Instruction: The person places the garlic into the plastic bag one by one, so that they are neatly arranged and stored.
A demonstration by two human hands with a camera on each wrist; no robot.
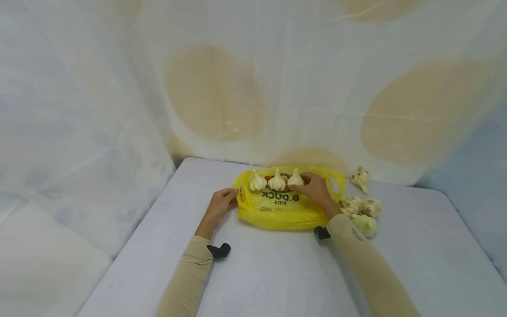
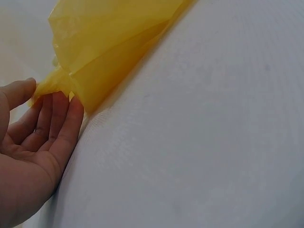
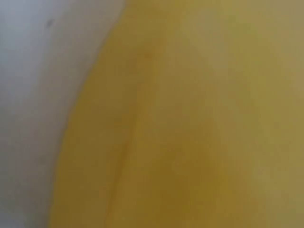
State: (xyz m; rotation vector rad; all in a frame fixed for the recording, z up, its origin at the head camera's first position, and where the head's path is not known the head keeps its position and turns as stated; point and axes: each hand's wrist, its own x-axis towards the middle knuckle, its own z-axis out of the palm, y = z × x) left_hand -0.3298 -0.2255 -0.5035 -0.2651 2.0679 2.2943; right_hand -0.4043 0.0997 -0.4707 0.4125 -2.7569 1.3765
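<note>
Pale tabletop (image 1: pixel 273 277) bears yellow bag (image 1: pixel 283 220) (garlic (image 1: pixel 277 183) atop).

pale table (image 1: pixel 273 273), yellow plastic bag (image 1: pixel 283 216) spread on top, loose garlic bulbs (image 1: pixel 371 207) beside the bag

1. yellow bag (image 1: pixel 283 218): thin, glossy plastic, slightly see-through, creased along its lower edge.
2. garlic bulbs (image 1: pixel 277 182): papery skins, smooth and mostly matt.
3. tabletop (image 1: pixel 273 273): matt, smooth at a distance, finely ribbed like cloth in the left wrist view.
4. hanging sheet (image 1: pixel 313 92): thin, cloth or plastic, lightly shiny in spots.
5. sleeves (image 1: pixel 366 264): matt cloth, softly wrinkled.
6. black wrist pieces (image 1: pixel 220 251): plastic-looking.
</note>
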